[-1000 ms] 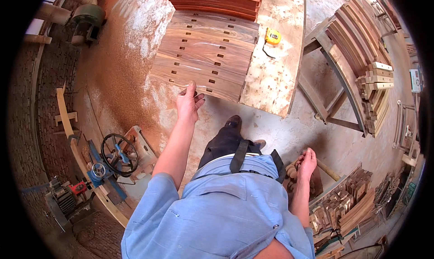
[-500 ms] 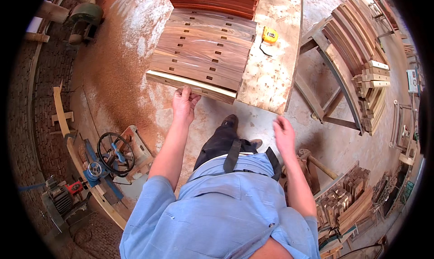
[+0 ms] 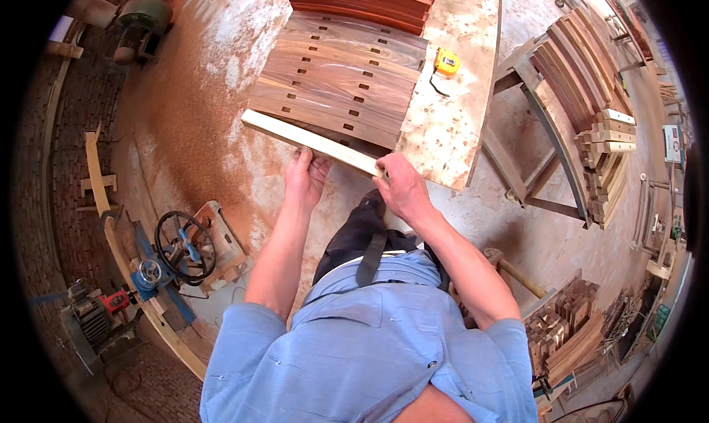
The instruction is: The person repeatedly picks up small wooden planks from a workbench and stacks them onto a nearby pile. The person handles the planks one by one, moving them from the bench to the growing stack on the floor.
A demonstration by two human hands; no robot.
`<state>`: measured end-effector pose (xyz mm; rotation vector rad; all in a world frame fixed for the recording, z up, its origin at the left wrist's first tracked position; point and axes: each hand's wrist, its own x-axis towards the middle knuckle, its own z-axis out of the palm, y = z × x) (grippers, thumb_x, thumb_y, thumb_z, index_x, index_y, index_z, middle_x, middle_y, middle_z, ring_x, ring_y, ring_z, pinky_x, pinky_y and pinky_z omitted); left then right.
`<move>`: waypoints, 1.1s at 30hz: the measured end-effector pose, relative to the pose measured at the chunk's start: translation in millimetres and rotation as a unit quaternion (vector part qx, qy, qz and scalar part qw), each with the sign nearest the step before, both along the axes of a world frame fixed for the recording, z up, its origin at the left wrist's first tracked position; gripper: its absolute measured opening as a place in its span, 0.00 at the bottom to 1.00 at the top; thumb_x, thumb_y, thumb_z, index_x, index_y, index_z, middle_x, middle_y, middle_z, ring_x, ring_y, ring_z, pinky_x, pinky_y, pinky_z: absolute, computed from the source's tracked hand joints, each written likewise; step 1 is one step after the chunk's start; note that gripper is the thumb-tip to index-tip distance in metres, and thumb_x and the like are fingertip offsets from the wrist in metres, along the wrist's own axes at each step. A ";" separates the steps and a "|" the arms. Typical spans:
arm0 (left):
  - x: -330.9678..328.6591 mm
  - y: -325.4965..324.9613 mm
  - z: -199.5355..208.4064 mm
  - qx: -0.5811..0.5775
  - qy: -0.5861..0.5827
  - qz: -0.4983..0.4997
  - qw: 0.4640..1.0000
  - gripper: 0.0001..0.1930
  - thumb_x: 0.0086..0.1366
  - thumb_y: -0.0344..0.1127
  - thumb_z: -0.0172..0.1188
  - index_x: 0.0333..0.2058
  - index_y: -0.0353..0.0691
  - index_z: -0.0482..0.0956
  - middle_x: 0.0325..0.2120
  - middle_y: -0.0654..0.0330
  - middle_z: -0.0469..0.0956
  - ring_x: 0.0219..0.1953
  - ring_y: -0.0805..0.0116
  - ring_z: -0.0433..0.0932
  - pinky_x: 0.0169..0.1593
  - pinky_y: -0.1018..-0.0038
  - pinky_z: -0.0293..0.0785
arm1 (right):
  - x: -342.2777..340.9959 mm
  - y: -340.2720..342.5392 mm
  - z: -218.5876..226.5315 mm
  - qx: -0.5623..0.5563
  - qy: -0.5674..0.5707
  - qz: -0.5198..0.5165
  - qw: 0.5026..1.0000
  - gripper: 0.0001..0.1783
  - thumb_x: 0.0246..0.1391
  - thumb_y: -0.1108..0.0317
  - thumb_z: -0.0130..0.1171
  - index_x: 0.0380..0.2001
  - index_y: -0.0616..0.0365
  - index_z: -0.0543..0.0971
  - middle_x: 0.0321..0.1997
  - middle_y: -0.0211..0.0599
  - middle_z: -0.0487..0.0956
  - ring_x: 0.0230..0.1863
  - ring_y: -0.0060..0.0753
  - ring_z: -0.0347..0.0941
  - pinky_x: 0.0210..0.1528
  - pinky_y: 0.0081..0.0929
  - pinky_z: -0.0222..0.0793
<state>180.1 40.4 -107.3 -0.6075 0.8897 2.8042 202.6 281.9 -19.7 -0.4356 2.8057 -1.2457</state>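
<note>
A long wooden rail (image 3: 310,140) with a pale face lies across the near edge of a row of brown slotted boards (image 3: 332,76). My left hand (image 3: 306,178) is closed on its near side, thumb up and fingers beneath. At the rail's right end my right hand (image 3: 402,185) grips it between thumb and fingers. The brown boards lie side by side, with two lines of small dark rectangular mortises. To their right a yellow tape measure (image 3: 446,62) rests on the worn wooden bench top (image 3: 450,120).
Reddish boards (image 3: 358,5) are stacked beyond the slotted ones. A metal rack (image 3: 546,149) at right carries curved boards and pale-ended pieces (image 3: 607,138). At left stands a machine with a black handwheel (image 3: 185,247). Small wood blocks (image 3: 565,312) are piled at lower right.
My right hand has moved left and up from beside the bench and taken hold of the rail's right end. The rail has tipped, showing more of its pale face.
</note>
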 end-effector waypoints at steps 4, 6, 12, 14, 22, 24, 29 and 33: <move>28.1 4.1 34.6 0.021 0.009 -0.028 0.999 0.12 0.67 0.33 0.59 0.48 0.40 0.74 0.43 0.59 0.80 0.41 0.66 0.81 0.42 0.71 0.78 | 20.4 5.8 23.9 -0.078 -0.076 0.001 0.994 0.20 0.50 0.70 0.64 0.47 0.59 0.74 0.42 0.45 0.76 0.45 0.50 0.74 0.47 0.39 0.72; 33.1 14.5 55.8 -0.036 0.027 -0.039 0.998 0.13 0.66 0.31 0.60 0.48 0.40 0.74 0.44 0.58 0.80 0.42 0.66 0.81 0.42 0.71 0.79 | 30.7 23.9 21.1 -0.114 -0.177 0.008 0.978 0.21 0.51 0.69 0.63 0.50 0.58 0.75 0.45 0.45 0.77 0.47 0.49 0.75 0.49 0.38 0.72; 1.4 92.4 97.2 -0.224 0.101 -0.212 0.946 0.20 0.63 0.27 0.62 0.52 0.34 0.67 0.48 0.50 0.78 0.45 0.65 0.80 0.47 0.68 0.79 | 47.0 57.1 52.7 -0.055 -0.148 -0.028 0.987 0.30 0.50 0.67 0.63 0.56 0.64 0.70 0.52 0.53 0.76 0.53 0.55 0.73 0.56 0.42 0.68; -0.8 143.4 116.4 -0.284 0.143 -0.265 0.910 0.19 0.64 0.27 0.61 0.52 0.33 0.67 0.47 0.52 0.78 0.45 0.67 0.79 0.48 0.69 0.79 | 48.6 62.9 63.8 -0.093 -0.121 -0.149 0.977 0.28 0.51 0.67 0.62 0.55 0.64 0.69 0.49 0.53 0.77 0.49 0.57 0.74 0.53 0.42 0.70; 19.1 256.3 145.2 -0.271 0.274 -0.488 0.784 0.17 0.68 0.25 0.54 0.55 0.32 0.69 0.46 0.52 0.78 0.45 0.64 0.80 0.48 0.71 0.77 | 155.6 178.0 64.0 -0.601 -0.102 -0.446 0.655 0.16 0.68 0.54 0.48 0.41 0.57 0.68 0.26 0.31 0.72 0.21 0.25 0.69 0.24 0.26 0.70; 22.8 267.3 130.7 -0.310 0.262 -0.509 0.759 0.17 0.69 0.27 0.53 0.56 0.31 0.69 0.44 0.52 0.78 0.44 0.64 0.80 0.46 0.71 0.77 | 205.6 199.3 71.0 -0.656 -0.028 -0.496 0.569 0.16 0.69 0.53 0.46 0.41 0.55 0.68 0.26 0.34 0.73 0.20 0.28 0.70 0.24 0.28 0.71; 24.5 272.3 103.2 -0.336 0.242 -0.554 0.723 0.19 0.72 0.33 0.52 0.57 0.30 0.67 0.41 0.52 0.78 0.40 0.65 0.79 0.45 0.72 0.77 | 329.2 220.7 61.2 -0.554 0.288 -0.631 0.461 0.14 0.68 0.56 0.47 0.42 0.56 0.68 0.27 0.38 0.74 0.20 0.32 0.71 0.22 0.31 0.71; 24.8 288.8 103.6 -0.406 0.295 -0.561 0.659 0.21 0.72 0.38 0.52 0.57 0.30 0.67 0.39 0.54 0.78 0.37 0.67 0.78 0.41 0.73 0.75 | 423.5 237.6 31.3 -0.354 0.352 -0.831 0.246 0.14 0.66 0.60 0.52 0.45 0.59 0.70 0.30 0.37 0.75 0.25 0.29 0.72 0.28 0.32 0.72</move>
